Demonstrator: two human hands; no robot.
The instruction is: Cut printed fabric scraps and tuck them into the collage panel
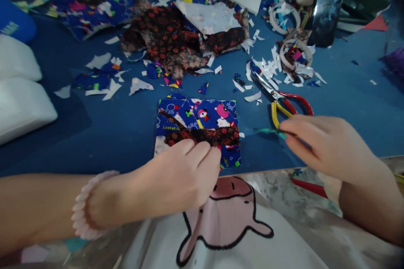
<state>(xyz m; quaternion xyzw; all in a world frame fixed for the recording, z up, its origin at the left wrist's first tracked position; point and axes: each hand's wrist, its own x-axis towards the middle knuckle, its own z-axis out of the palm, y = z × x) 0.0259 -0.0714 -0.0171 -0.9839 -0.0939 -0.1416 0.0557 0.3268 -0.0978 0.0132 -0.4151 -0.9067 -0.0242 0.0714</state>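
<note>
A square covered in blue cartoon-print fabric (202,111) lies near the table's front edge. Across it runs a dark floral fabric strip (217,135). My left hand (189,172) is closed over the square's near part, fingers curled down against the strip; its fingertips are hidden. To the right, my right hand (328,147) is closed in a pinch on a thin green pointed tool (268,130), whose tip points left toward the square. Just beyond that hand lie scissors with red and yellow handles (280,96), blades pointing away to the left.
Crumpled dark floral fabric (167,38) and many scraps cover the back. Rolls of tape (285,17) and a phone (328,6) are at the back right. White containers (22,101) stand at left. The table's front edge (271,173) runs below my hands.
</note>
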